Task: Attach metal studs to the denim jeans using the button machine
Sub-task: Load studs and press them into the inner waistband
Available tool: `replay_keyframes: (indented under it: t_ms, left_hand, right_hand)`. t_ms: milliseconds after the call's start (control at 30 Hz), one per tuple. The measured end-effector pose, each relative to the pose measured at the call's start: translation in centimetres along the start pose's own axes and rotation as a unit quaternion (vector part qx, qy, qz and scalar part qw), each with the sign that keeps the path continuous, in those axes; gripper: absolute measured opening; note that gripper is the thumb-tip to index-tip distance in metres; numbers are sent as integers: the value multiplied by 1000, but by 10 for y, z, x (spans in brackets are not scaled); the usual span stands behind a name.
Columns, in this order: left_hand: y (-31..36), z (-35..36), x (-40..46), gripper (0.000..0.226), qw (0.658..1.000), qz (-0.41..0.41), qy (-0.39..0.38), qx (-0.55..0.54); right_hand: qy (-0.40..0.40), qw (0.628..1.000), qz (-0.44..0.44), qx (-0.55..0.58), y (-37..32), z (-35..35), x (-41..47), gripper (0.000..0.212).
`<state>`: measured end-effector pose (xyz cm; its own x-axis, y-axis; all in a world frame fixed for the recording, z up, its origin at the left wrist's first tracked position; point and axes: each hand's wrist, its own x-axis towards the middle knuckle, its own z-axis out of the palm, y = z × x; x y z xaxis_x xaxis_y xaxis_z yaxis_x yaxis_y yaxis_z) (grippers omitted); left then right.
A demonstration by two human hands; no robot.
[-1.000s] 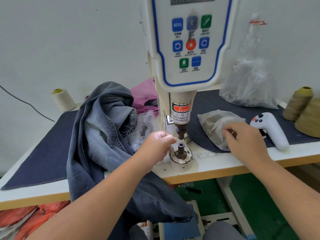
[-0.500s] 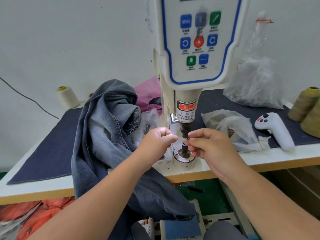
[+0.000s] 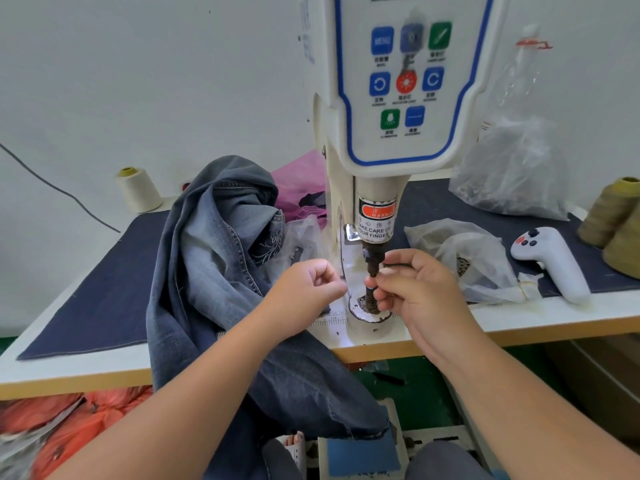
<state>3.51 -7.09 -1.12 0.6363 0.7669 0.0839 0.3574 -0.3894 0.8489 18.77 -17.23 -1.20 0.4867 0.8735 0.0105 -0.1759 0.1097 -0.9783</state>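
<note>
Head view: the right hand [image 3: 420,292] pinches a small metal stud [image 3: 371,282] between the dark upper punch [image 3: 373,259] and lower die post [image 3: 369,299] of the cream button machine [image 3: 398,98]. Left hand [image 3: 308,289], fingers curled with nothing visibly held, hovers just left of the die. Blue denim jeans [image 3: 214,258] lie heaped left of the machine, draping over the table's front edge [image 3: 519,337].

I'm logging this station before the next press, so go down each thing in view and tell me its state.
Right hand: fingertips pinched at the lower die.
Left hand: loosely curled, whether it holds anything cannot be told.
Lower die: uncovered, no denim over it.
Jeans: heaped left of the button machine, hanging off the table edge.
Plastic bag: open, crumpled.
</note>
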Motion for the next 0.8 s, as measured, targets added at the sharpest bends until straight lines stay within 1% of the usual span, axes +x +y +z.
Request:
replay_keyframes:
  t_ms: [100,167,300,333,433,533,600,633,700,733,800]
  left_hand:
    - [-1,-10,-9,19,994,26,-23,103]
    - [-2,-16,-15,16,987,34,-36,151]
    - [-2,-27,-27,6,971,50,-105,209]
    - [-2,-29,-30,1,962,58,-127,237]
    - [-8,-30,-36,26,913,96,-180,354]
    - [-13,-25,-40,40,863,131,-183,452]
    - [-15,-23,-39,38,849,143,-176,477]
    - [-15,-24,-38,31,853,144,-175,470]
    - [-15,-26,-34,14,881,129,-179,418]
    - [-15,-28,-33,12,897,113,-181,388]
    - [-14,-33,-29,17,921,81,-180,336]
  right_hand:
    - [-2,997,8,71,0,0,-4,23]
    - [1,995,6,100,0,0,-7,24]
    - [2,995,-1,102,2,4,-14,31]
    - [0,993,4,120,2,5,-15,32]
    - [-5,980,39,196,1,7,-20,30]
    - [-6,976,51,213,0,8,-24,31]
    - [-9,975,53,214,0,10,-27,33]
    - [-9,975,55,215,0,11,-29,35]
    - [-12,972,65,224,1,13,-31,36]
    - [-15,969,72,235,1,13,-32,36]
    - [-25,962,83,258,1,12,-33,35]
